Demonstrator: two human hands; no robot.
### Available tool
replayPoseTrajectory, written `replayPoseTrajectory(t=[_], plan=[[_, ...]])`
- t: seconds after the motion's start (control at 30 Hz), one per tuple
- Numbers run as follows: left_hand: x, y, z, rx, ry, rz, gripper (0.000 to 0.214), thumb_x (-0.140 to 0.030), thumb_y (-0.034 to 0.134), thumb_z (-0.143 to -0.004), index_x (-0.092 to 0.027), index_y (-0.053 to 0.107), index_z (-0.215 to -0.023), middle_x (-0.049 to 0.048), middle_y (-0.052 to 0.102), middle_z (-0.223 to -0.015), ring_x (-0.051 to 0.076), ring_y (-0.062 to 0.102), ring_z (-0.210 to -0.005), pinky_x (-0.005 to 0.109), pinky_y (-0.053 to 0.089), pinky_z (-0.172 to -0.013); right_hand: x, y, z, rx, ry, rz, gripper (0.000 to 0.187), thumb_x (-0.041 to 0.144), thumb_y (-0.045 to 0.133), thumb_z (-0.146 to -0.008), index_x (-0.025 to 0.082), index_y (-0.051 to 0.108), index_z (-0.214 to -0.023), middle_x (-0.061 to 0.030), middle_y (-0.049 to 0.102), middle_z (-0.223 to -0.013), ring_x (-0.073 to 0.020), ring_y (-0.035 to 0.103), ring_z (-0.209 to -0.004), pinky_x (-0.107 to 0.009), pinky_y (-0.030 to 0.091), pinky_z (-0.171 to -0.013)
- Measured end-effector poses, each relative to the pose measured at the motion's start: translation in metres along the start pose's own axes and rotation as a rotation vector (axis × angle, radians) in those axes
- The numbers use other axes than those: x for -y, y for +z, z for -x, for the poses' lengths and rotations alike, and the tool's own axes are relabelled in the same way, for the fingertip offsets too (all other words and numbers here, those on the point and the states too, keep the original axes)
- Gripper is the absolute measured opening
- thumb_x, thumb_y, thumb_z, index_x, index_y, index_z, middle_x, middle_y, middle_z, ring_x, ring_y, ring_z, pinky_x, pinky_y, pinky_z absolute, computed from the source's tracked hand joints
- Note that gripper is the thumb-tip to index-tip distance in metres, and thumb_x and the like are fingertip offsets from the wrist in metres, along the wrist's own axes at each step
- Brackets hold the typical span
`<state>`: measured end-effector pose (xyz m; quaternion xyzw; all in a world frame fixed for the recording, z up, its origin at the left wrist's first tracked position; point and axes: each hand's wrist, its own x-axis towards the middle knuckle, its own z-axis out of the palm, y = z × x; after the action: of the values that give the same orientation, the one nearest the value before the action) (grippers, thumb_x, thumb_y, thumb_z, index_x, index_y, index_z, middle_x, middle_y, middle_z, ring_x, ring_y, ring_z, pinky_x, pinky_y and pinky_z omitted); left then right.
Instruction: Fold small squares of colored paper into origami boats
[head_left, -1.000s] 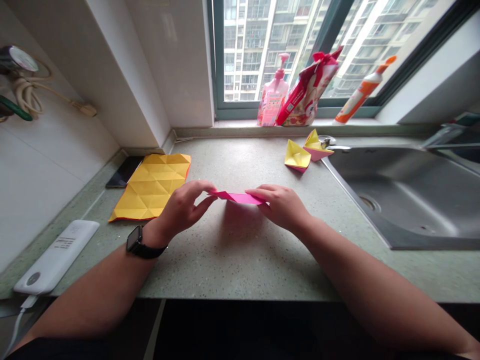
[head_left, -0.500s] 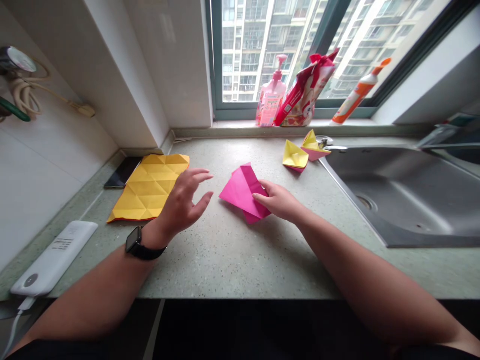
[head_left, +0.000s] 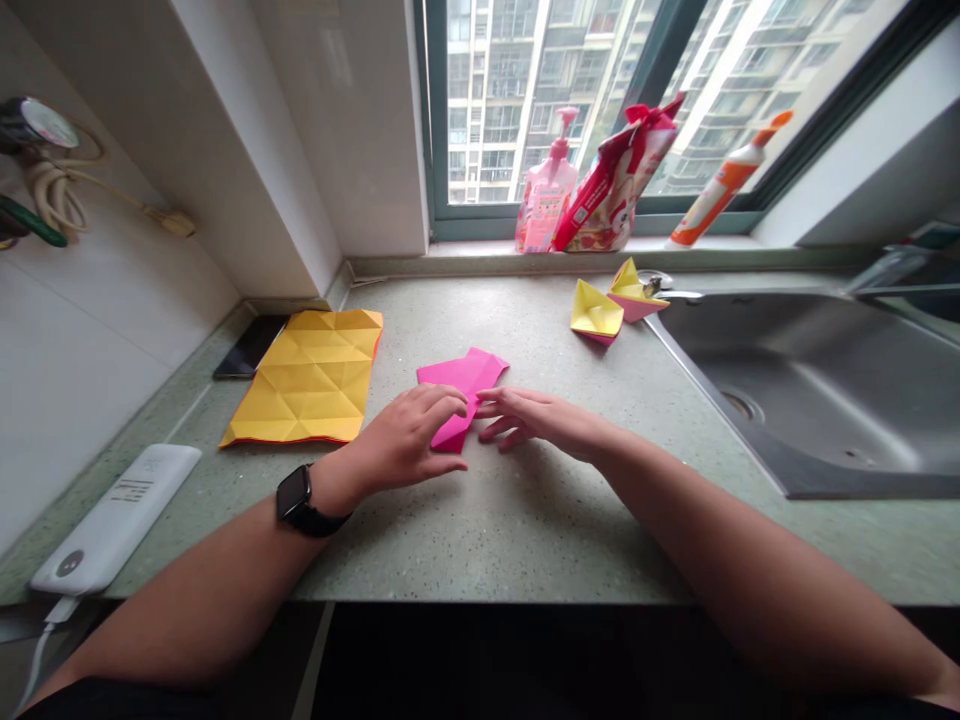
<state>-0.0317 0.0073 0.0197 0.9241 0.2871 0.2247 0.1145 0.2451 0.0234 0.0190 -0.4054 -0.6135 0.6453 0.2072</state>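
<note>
A folded pink paper lies flat on the speckled counter in front of me. My left hand, with a black watch on its wrist, rests its fingers on the paper's lower left part, and a pink tip shows between fingers and thumb. My right hand is stretched out low over the counter, its fingertips touching the paper's right edge next to my left fingers. Neither hand lifts the paper.
A creased yellow sheet lies at the left, a dark phone behind it and a white power bank near the front edge. Two folded yellow-and-pink paper boats sit by the steel sink. Bottles and a red pouch stand on the sill.
A second ago both hands held the pink paper up edge-on. The left hand then let go while the right tilted it. Now it lies flat under the fingers of both hands.
</note>
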Motion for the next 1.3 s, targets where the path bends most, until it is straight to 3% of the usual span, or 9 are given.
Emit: replayPoseTrajectory(t=[0.13, 0.27, 0.4, 0.53, 0.67, 0.87, 0.97, 1.17, 1.3], plan=[[0.002, 0.001, 0.0, 0.089, -0.052, -0.078, 0.043, -0.031, 0.083, -0.091, -0.023, 0.063, -0.129, 0.0143, 0.07, -0.136, 0.034, 0.066, -0.127, 0.051, 0.054, -0.109, -0.007, -0.001, -0.004, -0.04, -0.086, 0.158, 0.042, 0.036, 0.052, -0.111, 0.026, 0.063, -0.15, -0.0138, 0.069, -0.153, -0.0235, 0.079, -0.108, -0.037, 0.067, -0.085], [0.002, 0.002, -0.001, 0.152, -0.122, -0.08, 0.042, -0.028, 0.083, -0.089, -0.02, 0.063, -0.126, 0.0141, 0.071, -0.132, 0.032, 0.068, -0.119, 0.047, 0.057, -0.102, -0.019, -0.007, -0.012, -0.29, -0.27, 0.601, 0.053, 0.013, 0.058, -0.098, 0.026, 0.065, -0.149, -0.0111, 0.074, -0.142, -0.0213, 0.077, -0.102, -0.041, 0.062, -0.096], [0.0, 0.006, 0.0, 0.175, -0.143, -0.022, 0.047, -0.032, 0.085, -0.089, -0.022, 0.063, -0.129, 0.012, 0.072, -0.128, 0.032, 0.069, -0.117, 0.047, 0.057, -0.102, -0.026, -0.015, -0.018, -0.534, -0.312, 0.981, 0.052, 0.015, 0.064, -0.096, 0.027, 0.07, -0.147, -0.0099, 0.076, -0.128, -0.0232, 0.074, -0.099, -0.042, 0.06, -0.094], [0.001, 0.009, 0.001, 0.167, -0.094, 0.065, 0.05, -0.031, 0.084, -0.09, -0.024, 0.061, -0.135, 0.0113, 0.071, -0.133, 0.032, 0.066, -0.126, 0.047, 0.055, -0.109, -0.029, -0.02, -0.025, -0.648, -0.283, 1.122, 0.038, 0.02, 0.07, -0.097, 0.029, 0.08, -0.133, -0.0088, 0.074, -0.118, -0.0228, 0.072, -0.095, -0.038, 0.059, -0.087], [0.004, 0.01, 0.002, 0.146, -0.091, 0.137, 0.053, -0.031, 0.081, -0.093, -0.023, 0.059, -0.14, 0.0146, 0.065, -0.145, 0.032, 0.063, -0.134, 0.047, 0.055, -0.113, -0.033, -0.023, -0.031, -0.665, -0.357, 1.165, 0.032, 0.017, 0.07, -0.097, 0.029, 0.084, -0.124, -0.0108, 0.072, -0.125, -0.0255, 0.069, -0.106, -0.043, 0.058, -0.095], [0.005, 0.009, -0.001, 0.119, -0.074, 0.188, 0.048, -0.028, 0.08, -0.093, -0.023, 0.058, -0.135, 0.014, 0.062, -0.144, 0.03, 0.063, -0.131, 0.045, 0.055, -0.113, -0.039, -0.023, -0.034, -0.675, -0.485, 1.192, 0.019, 0.024, 0.079, -0.096, 0.033, 0.086, -0.111, -0.0098, 0.072, -0.135, -0.0329, 0.063, -0.125, -0.053, 0.052, -0.106], [0.003, 0.009, -0.003, 0.101, -0.086, 0.168, 0.045, -0.034, 0.077, -0.096, -0.023, 0.058, -0.134, 0.014, 0.062, -0.142, 0.03, 0.063, -0.129, 0.046, 0.055, -0.112, -0.036, -0.023, -0.034, -0.637, -0.515, 1.19, 0.01, 0.026, 0.078, -0.098, 0.032, 0.086, -0.098, -0.0077, 0.075, -0.131, -0.0309, 0.064, -0.122, -0.052, 0.05, -0.107], [-0.001, 0.009, -0.005, 0.105, -0.164, 0.08, 0.037, -0.042, 0.073, -0.099, -0.021, 0.06, -0.127, 0.0133, 0.067, -0.131, 0.03, 0.065, -0.119, 0.047, 0.056, -0.105, -0.024, -0.014, -0.025, -0.552, -0.616, 1.21, 0.014, 0.025, 0.074, -0.1, 0.027, 0.079, -0.087, -0.0056, 0.08, -0.12, -0.0257, 0.069, -0.111, -0.05, 0.044, -0.114], [-0.001, 0.007, -0.006, 0.091, -0.233, -0.002, 0.015, -0.029, 0.064, -0.1, -0.02, 0.063, -0.112, 0.0105, 0.071, -0.116, 0.028, 0.066, -0.106, 0.044, 0.056, -0.095, -0.017, -0.001, -0.014, -0.407, -0.595, 1.246, 0.015, 0.024, 0.067, -0.103, 0.023, 0.074, -0.09, -0.0047, 0.079, -0.098, -0.021, 0.07, -0.09, -0.04, 0.05, -0.097]])
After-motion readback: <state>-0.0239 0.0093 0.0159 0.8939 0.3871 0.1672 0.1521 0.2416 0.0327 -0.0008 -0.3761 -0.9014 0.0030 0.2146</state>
